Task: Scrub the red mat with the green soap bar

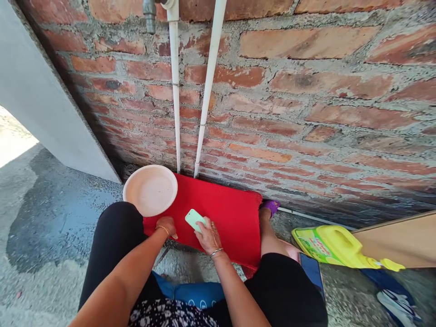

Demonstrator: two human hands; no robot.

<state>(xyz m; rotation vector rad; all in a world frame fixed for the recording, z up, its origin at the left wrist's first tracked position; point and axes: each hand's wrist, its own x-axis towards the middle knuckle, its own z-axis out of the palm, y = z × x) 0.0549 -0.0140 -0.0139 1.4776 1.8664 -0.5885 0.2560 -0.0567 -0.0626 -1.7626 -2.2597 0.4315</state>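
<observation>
A red mat (pixel 218 204) is spread in front of me, between my knees and the wall. My right hand (pixel 209 237) is closed around the near end of a pale green scrubbing brush (pixel 195 219), with a small hole at its far end. The brush lies flat against the mat, and its underside is hidden. At the mat's near left edge, my left hand (pixel 165 226) has its fingers curled onto the red fabric. Just beyond that hand, a pale pink basin (pixel 151 190) rests on the mat's left corner.
A brick wall (pixel 272 122) with two white pipes (pixel 206 91) and a tap (pixel 149 17) rises ahead. A yellow detergent jug (pixel 327 245) lies on my right, near a phone (pixel 311 272) and a cardboard panel (pixel 402 240). Wet concrete (pixel 61 204) is on the left.
</observation>
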